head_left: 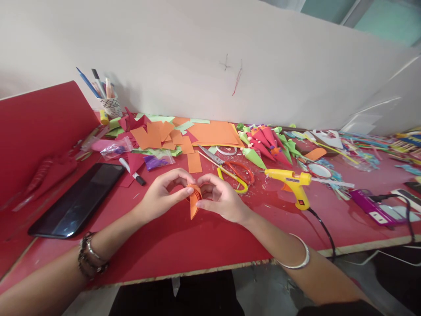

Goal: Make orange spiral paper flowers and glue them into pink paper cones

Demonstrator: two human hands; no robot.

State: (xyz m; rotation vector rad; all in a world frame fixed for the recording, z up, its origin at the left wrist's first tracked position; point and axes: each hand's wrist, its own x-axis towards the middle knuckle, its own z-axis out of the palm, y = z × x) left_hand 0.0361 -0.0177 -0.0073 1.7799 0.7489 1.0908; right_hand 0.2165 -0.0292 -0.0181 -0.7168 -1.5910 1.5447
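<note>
Curled orange paper (pixel 194 202) is held above the red table near its front middle. My left hand (pixel 166 193) pinches its upper left side between thumb and fingers. On the other side, my right hand (pixel 222 199) grips the paper with thumb and bent fingers. The paper looks rolled or layered, its lower end narrowing toward a point; part of it is hidden by my fingers. Just behind the hands lie scissors (pixel 235 171) with red and yellow handles. A small orange paper piece (pixel 194 163) rests beyond my fingertips.
A yellow glue gun (pixel 294 182) lies to the right, its cord running off the front edge. A dark phone (pixel 82 197) and a marker (pixel 132 171) are at left. Behind are orange sheets (pixel 213 133), paper cones (pixel 263 140) and a pen cup (pixel 111 105). A purple power strip (pixel 373 208) sits far right.
</note>
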